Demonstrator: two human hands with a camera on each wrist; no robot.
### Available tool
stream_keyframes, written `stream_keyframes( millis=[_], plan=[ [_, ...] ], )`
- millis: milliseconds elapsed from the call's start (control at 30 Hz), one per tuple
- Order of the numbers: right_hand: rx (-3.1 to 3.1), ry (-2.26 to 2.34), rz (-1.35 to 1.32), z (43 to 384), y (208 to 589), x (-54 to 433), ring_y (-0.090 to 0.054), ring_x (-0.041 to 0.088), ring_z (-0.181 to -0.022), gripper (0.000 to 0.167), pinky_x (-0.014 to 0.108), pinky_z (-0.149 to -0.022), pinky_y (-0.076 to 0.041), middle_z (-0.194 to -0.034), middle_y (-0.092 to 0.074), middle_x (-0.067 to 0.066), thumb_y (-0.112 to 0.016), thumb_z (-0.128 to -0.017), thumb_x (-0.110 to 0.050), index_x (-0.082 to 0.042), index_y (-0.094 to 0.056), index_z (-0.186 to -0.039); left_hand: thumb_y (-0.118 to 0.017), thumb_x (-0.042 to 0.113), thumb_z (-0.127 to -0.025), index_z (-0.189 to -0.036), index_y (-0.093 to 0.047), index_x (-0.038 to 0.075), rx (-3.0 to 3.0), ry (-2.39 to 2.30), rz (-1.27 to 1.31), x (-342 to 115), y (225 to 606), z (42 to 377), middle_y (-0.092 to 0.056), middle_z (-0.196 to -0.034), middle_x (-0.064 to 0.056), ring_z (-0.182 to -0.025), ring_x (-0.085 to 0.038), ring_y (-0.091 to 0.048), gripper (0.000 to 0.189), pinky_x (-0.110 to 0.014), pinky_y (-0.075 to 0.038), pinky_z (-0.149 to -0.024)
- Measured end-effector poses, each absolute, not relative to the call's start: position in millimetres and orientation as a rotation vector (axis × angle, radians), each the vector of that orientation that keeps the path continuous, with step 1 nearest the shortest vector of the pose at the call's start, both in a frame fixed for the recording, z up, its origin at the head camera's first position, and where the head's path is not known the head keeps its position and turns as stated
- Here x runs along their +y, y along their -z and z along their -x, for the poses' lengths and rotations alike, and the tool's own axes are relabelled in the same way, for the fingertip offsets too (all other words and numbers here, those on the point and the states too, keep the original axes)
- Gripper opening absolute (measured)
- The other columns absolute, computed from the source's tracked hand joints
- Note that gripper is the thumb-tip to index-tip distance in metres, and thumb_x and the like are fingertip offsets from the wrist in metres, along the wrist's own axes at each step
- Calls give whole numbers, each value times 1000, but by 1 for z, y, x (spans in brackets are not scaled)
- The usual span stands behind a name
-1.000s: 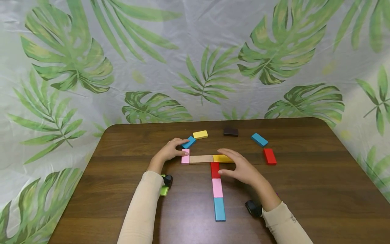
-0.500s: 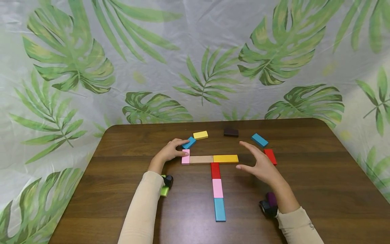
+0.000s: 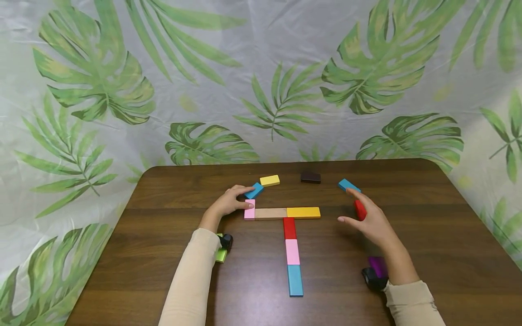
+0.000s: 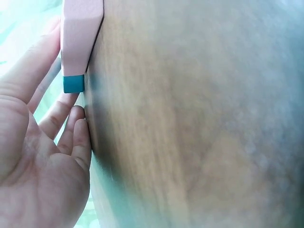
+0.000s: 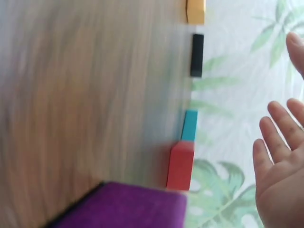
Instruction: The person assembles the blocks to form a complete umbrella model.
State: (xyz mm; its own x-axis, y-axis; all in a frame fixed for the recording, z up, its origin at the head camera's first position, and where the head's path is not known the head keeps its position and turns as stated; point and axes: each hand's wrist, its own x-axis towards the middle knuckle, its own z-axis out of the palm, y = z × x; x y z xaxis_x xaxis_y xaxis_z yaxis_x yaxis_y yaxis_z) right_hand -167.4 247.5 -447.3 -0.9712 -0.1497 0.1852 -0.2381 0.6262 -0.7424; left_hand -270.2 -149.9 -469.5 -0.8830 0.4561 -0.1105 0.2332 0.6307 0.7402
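Observation:
My left hand (image 3: 226,202) rests beside the left end of a T-shaped row of flat blocks. Its thumb touches the upright pink block (image 3: 249,212), while the forefinger lies on a blue block (image 3: 254,191) behind it. In the left wrist view, the thumb runs along the pink block (image 4: 81,38) and the other fingers stretch beside the teal end. My right hand (image 3: 373,222), holding nothing, hovers with fingers spread and partly covers a red block (image 3: 359,210). The right wrist view shows this red block (image 5: 180,166) apart from the fingers.
A tan block (image 3: 271,213), a yellow-orange block (image 3: 303,212) and a column of red, pink and blue blocks (image 3: 295,280) form the T. Around it lie yellow (image 3: 270,180), black (image 3: 311,177), blue (image 3: 348,185), purple (image 3: 377,266) and green (image 3: 221,255) blocks.
My right hand has moved right from over the yellow-orange block to the loose red block, uncovering the yellow-orange one. The left hand stays where it was.

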Motion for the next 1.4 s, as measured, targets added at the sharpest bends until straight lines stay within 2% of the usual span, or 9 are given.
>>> stream_keyframes(
  millis=[400,667,1000,1267,1400],
  plan=[
    [-2773,-1272,-236,170,456,280,-26,46,-123,84,66,-87,-24,-140,-30,19,-74,-74,-33,-17,-27,-142,-69,24,-79,-133,-46,20,2574,-1107,-554,-151,470,270,-39,-131,-10,-120,-30,-32,59,-48,-29,-95],
    [-2852,-1283,-219,175,468,297,-22,49,-123,86,67,-87,-21,-140,-26,24,-72,-76,-33,-12,-23,-143,-69,24,-79,-133,-46,19,2569,-1118,-551,-150,469,269,-40,-130,-10,-119,-29,-33,59,-47,-28,-96],
    [-2919,-1400,-265,180,473,304,-24,55,-118,87,61,-93,-23,-136,-21,35,-69,-79,-25,-5,-14,-144,-69,24,-80,-134,-46,21,2556,-1122,-527,-149,469,269,-38,-132,-8,-119,-29,-31,59,-46,-30,-95],
    [-2903,-1342,-351,184,479,307,-29,49,-115,72,57,-92,-25,-129,-31,35,-66,-81,-7,4,-24,-139,-69,24,-79,-133,-46,22,2557,-1123,-523,-150,470,270,-38,-133,-7,-120,-29,-30,59,-46,-30,-95],
    [-2896,-1332,-362,185,479,306,-30,47,-115,70,56,-92,-25,-128,-32,34,-66,-80,-7,5,-26,-136,-69,23,-79,-133,-46,22,2558,-1124,-527,-151,470,270,-38,-133,-7,-120,-29,-30,59,-46,-31,-95]
  ],
)
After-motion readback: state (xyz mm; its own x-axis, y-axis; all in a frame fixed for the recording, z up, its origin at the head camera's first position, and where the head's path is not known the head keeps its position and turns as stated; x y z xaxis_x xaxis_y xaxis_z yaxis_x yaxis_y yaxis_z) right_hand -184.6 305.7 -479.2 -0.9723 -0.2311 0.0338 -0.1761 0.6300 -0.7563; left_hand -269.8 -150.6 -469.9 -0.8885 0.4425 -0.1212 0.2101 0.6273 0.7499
